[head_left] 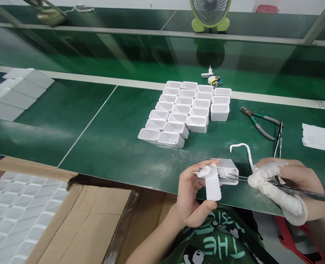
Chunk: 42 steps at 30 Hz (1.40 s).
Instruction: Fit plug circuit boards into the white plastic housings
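Hands at lower right: our left hand grips a small white plastic charger shell; our cloth-wrapped right hand pinches thin metal tweezers into it; steadying the shell seems wise.

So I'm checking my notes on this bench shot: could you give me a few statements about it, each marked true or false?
1. The left hand holds a white plastic case. True.
2. The right hand holds pliers. False: it holds tweezers; the pliers lie on the table.
3. The empty white cases stand in rows. True.
4. The fan is red. False: it is green.
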Available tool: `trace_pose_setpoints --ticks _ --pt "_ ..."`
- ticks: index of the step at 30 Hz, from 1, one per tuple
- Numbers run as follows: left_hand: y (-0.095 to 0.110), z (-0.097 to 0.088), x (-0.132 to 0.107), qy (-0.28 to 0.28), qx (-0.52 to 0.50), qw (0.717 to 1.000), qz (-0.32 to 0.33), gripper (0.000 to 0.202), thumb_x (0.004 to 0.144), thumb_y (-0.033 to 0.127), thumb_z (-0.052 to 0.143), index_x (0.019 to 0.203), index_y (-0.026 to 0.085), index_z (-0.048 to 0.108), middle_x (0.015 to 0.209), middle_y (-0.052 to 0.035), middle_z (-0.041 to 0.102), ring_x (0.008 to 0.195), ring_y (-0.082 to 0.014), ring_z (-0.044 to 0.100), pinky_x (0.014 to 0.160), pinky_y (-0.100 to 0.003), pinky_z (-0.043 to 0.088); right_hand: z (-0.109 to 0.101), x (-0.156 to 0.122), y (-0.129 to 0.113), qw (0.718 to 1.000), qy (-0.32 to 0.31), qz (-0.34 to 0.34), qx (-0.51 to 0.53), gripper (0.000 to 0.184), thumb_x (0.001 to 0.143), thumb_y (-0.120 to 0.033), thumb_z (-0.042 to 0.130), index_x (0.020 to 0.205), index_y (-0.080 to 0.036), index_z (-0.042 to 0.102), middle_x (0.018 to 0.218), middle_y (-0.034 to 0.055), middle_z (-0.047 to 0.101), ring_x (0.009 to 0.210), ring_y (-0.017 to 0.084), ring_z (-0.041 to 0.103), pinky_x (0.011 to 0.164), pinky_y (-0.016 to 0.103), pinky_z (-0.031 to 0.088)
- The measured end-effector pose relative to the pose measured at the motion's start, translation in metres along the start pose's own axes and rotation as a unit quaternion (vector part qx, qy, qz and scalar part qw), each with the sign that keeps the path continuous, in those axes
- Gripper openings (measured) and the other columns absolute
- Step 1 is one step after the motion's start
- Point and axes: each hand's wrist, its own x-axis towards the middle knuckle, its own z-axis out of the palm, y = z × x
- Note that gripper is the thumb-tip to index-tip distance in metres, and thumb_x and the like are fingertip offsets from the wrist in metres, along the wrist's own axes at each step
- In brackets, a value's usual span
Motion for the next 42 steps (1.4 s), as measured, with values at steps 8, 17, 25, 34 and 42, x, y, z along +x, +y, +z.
trace_pose_setpoints --ticks 8,17,25,34,42 --pt "0.002 0.001 0.003 0.049 -0.004 0.998 -0.024 0.045 0.092 0.033 0.057 0.132 0.029 0.038 0.128 -0.0119 0.050 0.112 -0.0272 0.062 0.072 -0.035 0.064 -0.002 0.001 0.003 0.969 0.240 0.038 0.035 0.014 0.088 -0.020 0.062 0.096 -0.027 0.071 0.085 0.0049 0.064 0.064 0.019 0.061 0.046 0.031 0.047" --pt "0.007 -0.001 0.005 0.084 -0.018 0.993 -0.078 0.041 0.093 0.037 0.055 0.129 0.029 0.036 0.125 -0.0109 0.055 0.074 -0.0161 0.073 0.064 -0.029 0.065 0.007 0.005 0.034 0.895 -0.182 -0.066 -0.401 0.025 0.091 -0.005 0.042 0.091 -0.020 0.064 0.096 0.0105 0.063 0.088 0.025 0.059 0.072 0.039 0.052" --pt "0.008 -0.002 0.007 0.104 -0.069 0.988 -0.087 0.038 0.094 0.035 0.054 0.128 0.030 0.040 0.123 -0.0088 0.056 0.072 -0.0167 0.074 0.062 -0.027 0.065 0.003 0.004 0.037 0.899 -0.183 -0.094 -0.386 0.036 0.085 0.000 0.038 0.108 -0.018 0.059 0.106 0.0149 0.061 0.097 0.029 0.060 0.075 0.042 0.055" --pt "0.005 0.004 0.041 -0.032 -0.020 0.996 -0.080 0.046 0.093 0.029 0.056 0.133 0.030 0.033 0.135 -0.0133 0.048 0.076 -0.0126 0.070 0.069 -0.028 0.062 0.008 0.028 0.017 0.967 -0.001 -0.022 -0.252 0.025 0.089 -0.028 0.061 0.113 -0.020 0.061 0.089 0.0066 0.060 0.067 0.017 0.057 0.057 0.027 0.050" --pt "-0.031 0.015 0.088 -0.166 0.177 0.969 -0.048 0.046 0.095 0.031 0.047 0.135 0.022 0.027 0.130 -0.0172 0.050 0.073 -0.0126 0.063 0.071 -0.033 0.053 -0.113 0.118 0.093 0.829 0.314 0.195 -0.420 0.016 0.077 -0.027 0.067 0.078 -0.013 0.060 0.084 0.0125 0.062 0.083 0.027 0.058 0.076 0.039 0.046"
